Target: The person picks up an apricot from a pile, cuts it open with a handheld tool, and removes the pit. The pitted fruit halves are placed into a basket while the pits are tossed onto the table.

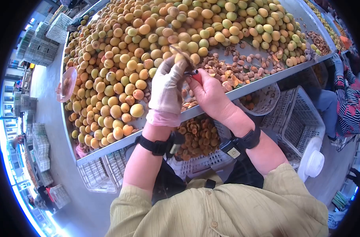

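My left hand [166, 87], in a whitish glove with a pink cuff, is closed round an apricot [181, 57] above the near edge of the sorting table. Close beside it, my bare right hand [209, 93] grips a small knife by its red-and-black handle [197, 77]. Its working end meets the fruit at the left fingertips, where motion blur hides the detail. Whole apricots [109, 94] are heaped to the left and behind my hands. Apricot pits [231, 67] lie scattered just beyond my right hand.
Below the table edge, a crate of halved apricots [199, 138] stands between my knees. A white basin [263, 98] and plastic crates [302, 118] are at right, near a seated person [346, 98]. A clear pinkish dish [67, 84] sits at the table's left rim.
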